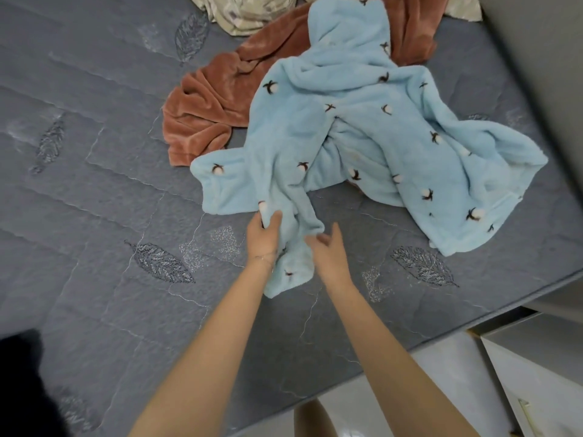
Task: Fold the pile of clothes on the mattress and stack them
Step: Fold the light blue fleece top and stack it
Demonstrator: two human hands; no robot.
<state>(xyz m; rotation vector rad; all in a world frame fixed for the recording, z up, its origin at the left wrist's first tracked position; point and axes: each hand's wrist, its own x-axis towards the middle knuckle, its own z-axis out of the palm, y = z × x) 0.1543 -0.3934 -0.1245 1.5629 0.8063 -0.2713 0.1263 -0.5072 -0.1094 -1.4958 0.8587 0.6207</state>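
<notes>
Open mattress [94, 190] lies to my left and between my forearms: bare quilted surface, nothing on it. Ahead, the blue robe [356, 127] sprawls across the middle and right, blocking a straight reach. Behind it the brown fleece [208, 111] covers the surface on the left side and at the top right; a beige cloth [249, 14] lies bunched at the far edge. A bare strip of mattress runs right of my right hand [331, 257], below the robe's hem. A grey wall [536, 58] closes the right side. Dark shape at lower left, unidentifiable.
</notes>
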